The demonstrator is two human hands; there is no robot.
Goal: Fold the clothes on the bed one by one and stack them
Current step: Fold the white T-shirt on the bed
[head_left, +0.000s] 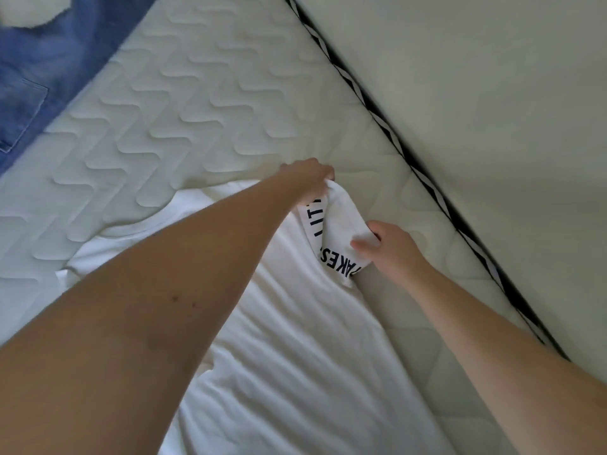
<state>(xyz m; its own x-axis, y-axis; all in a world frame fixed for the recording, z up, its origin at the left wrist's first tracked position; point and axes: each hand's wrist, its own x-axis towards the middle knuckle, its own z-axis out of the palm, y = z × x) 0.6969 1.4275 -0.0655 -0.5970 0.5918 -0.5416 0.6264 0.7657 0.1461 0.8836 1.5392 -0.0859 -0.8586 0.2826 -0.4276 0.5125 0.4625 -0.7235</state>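
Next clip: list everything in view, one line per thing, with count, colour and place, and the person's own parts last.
T-shirt: one, white with dark lettering, spread on the mattress at centre and bottom; its far edge is lifted.
Denim garment: one, blue, top left on the mattress, partly out of frame.
White item: one, blurred, top left corner on the denim; cannot tell what it is.
Mattress: one, off-white, quilted, with black-and-white edge trim.
Wall: off-white, right of the mattress.
Left hand: grips the shirt's far edge.
Right hand: grips the same edge, nearer.
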